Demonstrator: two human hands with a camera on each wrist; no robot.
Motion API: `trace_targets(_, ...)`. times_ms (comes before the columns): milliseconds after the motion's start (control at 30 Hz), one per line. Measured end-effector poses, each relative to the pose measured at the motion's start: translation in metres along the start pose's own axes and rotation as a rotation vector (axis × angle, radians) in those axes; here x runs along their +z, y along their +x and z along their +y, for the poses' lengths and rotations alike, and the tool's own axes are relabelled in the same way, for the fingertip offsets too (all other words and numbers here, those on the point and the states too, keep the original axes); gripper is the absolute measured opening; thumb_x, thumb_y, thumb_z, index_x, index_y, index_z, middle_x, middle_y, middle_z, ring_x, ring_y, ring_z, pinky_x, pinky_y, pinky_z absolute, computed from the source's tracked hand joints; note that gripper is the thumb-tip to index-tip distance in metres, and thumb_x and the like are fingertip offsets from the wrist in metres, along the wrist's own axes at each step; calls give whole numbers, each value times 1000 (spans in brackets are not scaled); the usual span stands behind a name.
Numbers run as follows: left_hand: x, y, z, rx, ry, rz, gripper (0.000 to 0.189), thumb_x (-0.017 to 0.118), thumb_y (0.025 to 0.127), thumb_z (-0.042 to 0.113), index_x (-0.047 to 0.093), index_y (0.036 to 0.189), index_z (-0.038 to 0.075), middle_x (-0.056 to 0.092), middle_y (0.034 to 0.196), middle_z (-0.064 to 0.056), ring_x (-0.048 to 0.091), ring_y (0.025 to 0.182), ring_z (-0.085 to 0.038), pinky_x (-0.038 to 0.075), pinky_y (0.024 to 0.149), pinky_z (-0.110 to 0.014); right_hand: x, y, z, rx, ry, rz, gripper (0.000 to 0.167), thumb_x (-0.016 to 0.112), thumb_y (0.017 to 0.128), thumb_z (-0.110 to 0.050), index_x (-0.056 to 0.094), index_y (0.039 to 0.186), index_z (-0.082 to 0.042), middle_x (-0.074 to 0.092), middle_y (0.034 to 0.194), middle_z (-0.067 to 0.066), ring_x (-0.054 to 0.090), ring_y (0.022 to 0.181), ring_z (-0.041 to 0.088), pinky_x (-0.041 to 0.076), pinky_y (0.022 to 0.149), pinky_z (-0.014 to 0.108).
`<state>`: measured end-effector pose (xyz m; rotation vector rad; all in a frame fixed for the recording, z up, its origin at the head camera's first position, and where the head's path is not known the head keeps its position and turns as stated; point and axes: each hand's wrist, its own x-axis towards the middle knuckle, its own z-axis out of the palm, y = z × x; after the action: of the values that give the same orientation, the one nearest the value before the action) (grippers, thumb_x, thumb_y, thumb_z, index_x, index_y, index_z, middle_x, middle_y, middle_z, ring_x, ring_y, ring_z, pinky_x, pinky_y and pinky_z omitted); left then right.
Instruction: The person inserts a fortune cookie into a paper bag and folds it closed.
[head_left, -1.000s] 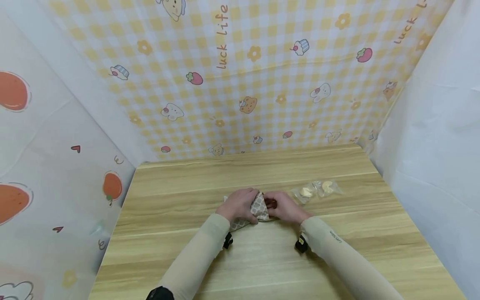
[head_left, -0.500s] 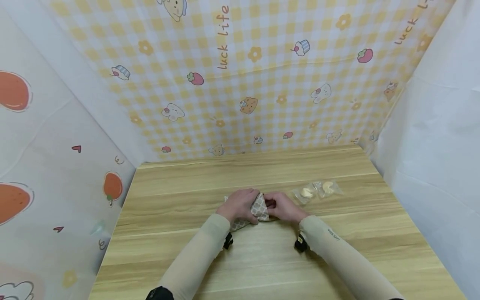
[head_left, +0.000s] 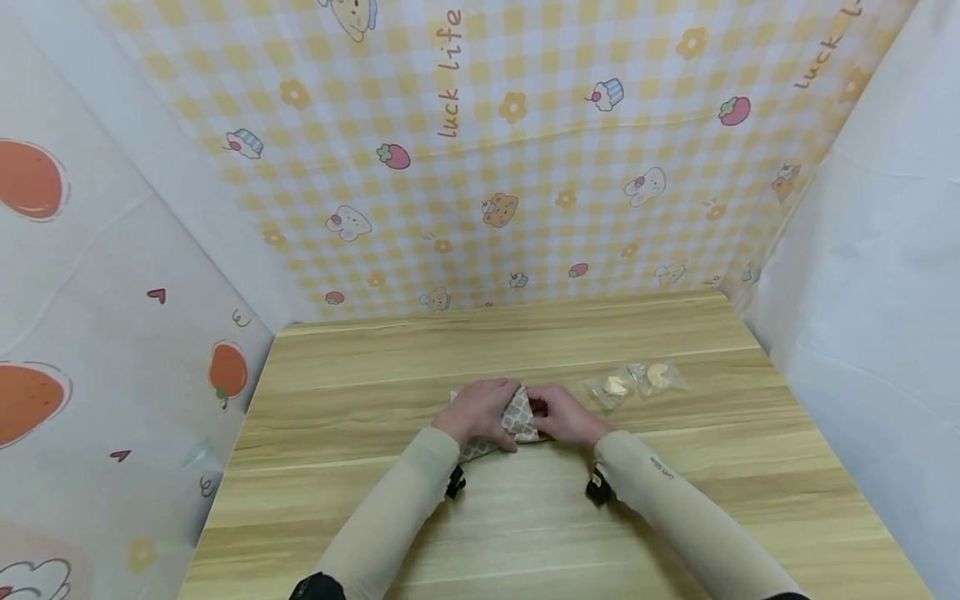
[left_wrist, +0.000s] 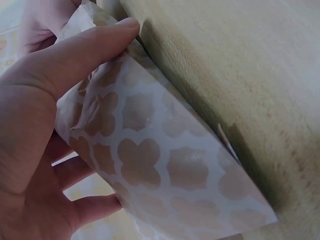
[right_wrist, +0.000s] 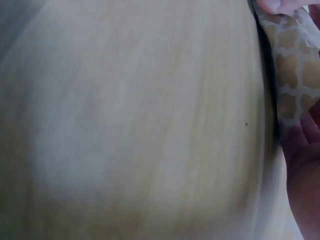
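A paper bag (left_wrist: 140,165), white with a light-brown quatrefoil print, lies creased on the wood-grain table. My left hand (head_left: 480,411) grips it from above. In the left wrist view the thumb lies along the bag's near side, and the other fingers reach to its far side. My right hand (head_left: 567,414) is at the bag's right end, fingers curled in against the edge of the paper. From the right wrist camera, fingertips (right_wrist: 296,137) show right at that patterned edge. The bag's inside is hidden.
Two small clear packets, a nearer one (head_left: 615,386) and a farther one (head_left: 657,377), each with a cream-coloured piece inside, lie behind my right hand. A checked cloth wall (head_left: 525,167) rises behind the table (head_left: 360,358), with white sheets on both sides.
My right wrist has drawn slightly left, toward the bag. The left hand keeps its grip in the same place, and the packets have stayed put.
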<state>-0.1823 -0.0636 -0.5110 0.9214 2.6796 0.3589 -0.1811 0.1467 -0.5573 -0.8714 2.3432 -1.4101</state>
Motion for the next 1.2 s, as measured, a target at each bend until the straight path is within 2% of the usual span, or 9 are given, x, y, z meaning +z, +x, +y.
trace_targets(200, 1, 0, -2, 10, 3, 9, 78, 99, 66, 44, 58, 127, 17, 65, 114, 4, 62, 100, -14, 55, 91, -33, 2, 1, 1, -9, -7, 5, 32, 69, 89, 12, 72, 117, -1, 76, 107, 9, 71, 95, 15, 60, 81, 26)
trace_targets(300, 1, 0, -1, 19, 3, 11, 77, 99, 67, 44, 59, 127, 17, 66, 115, 4, 63, 102, -15, 55, 93, -33, 3, 1, 1, 6, -23, -1, 30, 68, 89, 12, 73, 114, -2, 75, 104, 7, 70, 93, 17, 59, 79, 25)
trace_targets(500, 0, 0, -1, 27, 2, 11, 81, 98, 68, 43, 59, 134, 17, 67, 122, 2, 64, 109, -16, 54, 98, -34, 1, 2, 3, -9, -88, -57, 19, 70, 93, 5, 76, 107, -7, 73, 98, 1, 63, 89, 9, 55, 78, 25)
trace_targets(733, 2, 0, -2, 28, -12, 17, 78, 99, 68, 40, 60, 131, 16, 67, 121, 2, 64, 110, -17, 54, 99, -34, -3, 4, 1, -69, -133, -163, 20, 63, 101, -2, 71, 118, -7, 73, 114, 2, 65, 107, 13, 55, 97, 33)
trace_targets(967, 2, 1, -3, 35, 5, 16, 79, 99, 68, 41, 59, 131, 15, 67, 123, 1, 65, 113, -18, 53, 102, -35, -4, 5, -1, -59, -159, -243, 20, 59, 97, 3, 71, 110, -7, 71, 107, -1, 64, 100, 9, 55, 95, 32)
trace_targets(1200, 2, 2, -4, 49, 19, 27, 81, 99, 69, 41, 59, 133, 13, 68, 127, -1, 65, 116, -19, 54, 103, -35, -4, 3, -5, -37, -175, -276, 30, 56, 96, 5, 68, 122, -6, 70, 123, 5, 64, 118, 19, 51, 108, 39)
